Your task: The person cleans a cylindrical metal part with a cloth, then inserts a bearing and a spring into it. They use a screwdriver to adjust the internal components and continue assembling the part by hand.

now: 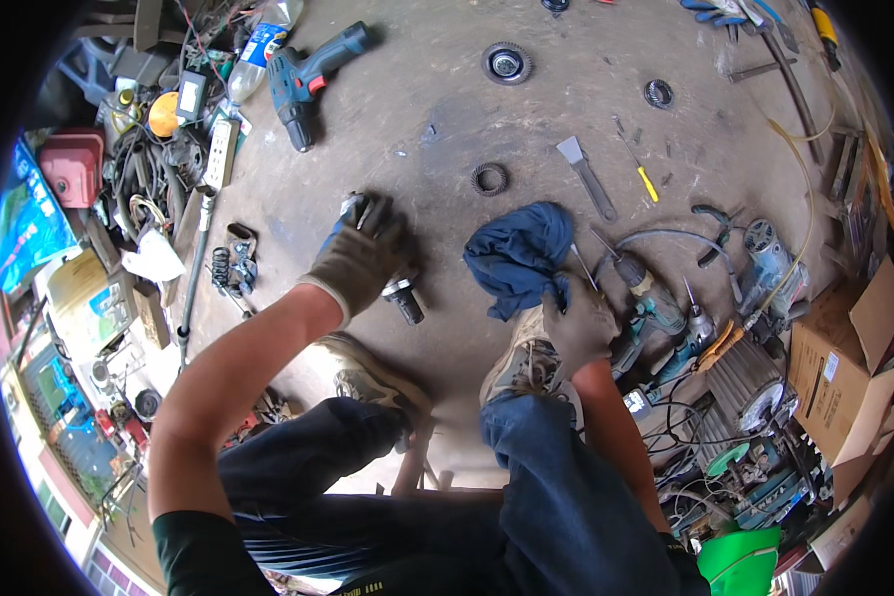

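My left hand (365,250), in a grey-brown work glove, is closed around a metal shaft-like part. The part's ringed, dark end (405,300) sticks out below the palm; the rest is hidden by the fingers. On the floor in front of my right shoe lies a crumpled dark blue cloth (520,250). My right hand (578,326), gloved too, is at the cloth's near edge with its fingers closed on the fabric. Beside these fingers shows a thin metal rod (584,266); whether the hand touches it I cannot tell.
Ahead on the floor lie a ring gear (490,179), a bevel gear (508,64), a scraper (587,179), a yellow-handled screwdriver (649,183) and a cordless drill (308,79). Power tools (651,293) and a cardboard box (839,368) crowd the right. Cluttered parts and a power strip (222,154) line the left.
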A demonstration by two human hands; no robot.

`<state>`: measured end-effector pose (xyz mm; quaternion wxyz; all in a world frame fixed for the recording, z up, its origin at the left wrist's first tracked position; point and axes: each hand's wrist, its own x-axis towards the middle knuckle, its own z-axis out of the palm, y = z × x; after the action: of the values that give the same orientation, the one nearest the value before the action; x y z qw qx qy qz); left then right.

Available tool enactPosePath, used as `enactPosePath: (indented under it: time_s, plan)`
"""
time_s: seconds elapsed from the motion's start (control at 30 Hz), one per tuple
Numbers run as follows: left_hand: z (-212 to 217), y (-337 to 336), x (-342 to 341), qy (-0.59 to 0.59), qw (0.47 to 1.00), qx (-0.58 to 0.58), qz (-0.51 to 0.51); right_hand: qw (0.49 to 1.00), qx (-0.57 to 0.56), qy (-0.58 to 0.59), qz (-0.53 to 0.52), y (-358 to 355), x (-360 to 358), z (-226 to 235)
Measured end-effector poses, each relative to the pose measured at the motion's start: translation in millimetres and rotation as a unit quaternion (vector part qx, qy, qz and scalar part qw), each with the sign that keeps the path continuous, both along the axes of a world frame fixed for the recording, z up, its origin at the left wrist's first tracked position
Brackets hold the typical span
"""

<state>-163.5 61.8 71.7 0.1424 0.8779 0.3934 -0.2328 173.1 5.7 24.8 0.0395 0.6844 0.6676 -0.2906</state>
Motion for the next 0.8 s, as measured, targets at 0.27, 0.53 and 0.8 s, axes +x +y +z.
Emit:
enactPosePath:
  time_s: [0.27,0.53,0.8]
  plan:
    - [-52.2,-23.0,-31.6,-0.015,0.998,0.029,-0.045,0.992,-0.037,-0.049,0.107,43.2,-32.2,21.0]
    - [93.4,9.3,-9.7,-0.216,0.876,-0.111,0.417,0.961,0.084,0.262,0.035,70.2,-13.7,78.5]
    - [249.1,9.4,22.3,-0.486,0.688,-0.097,0.53,0.943,0.03,0.325,0.071,143.6,-30.1,328.0]
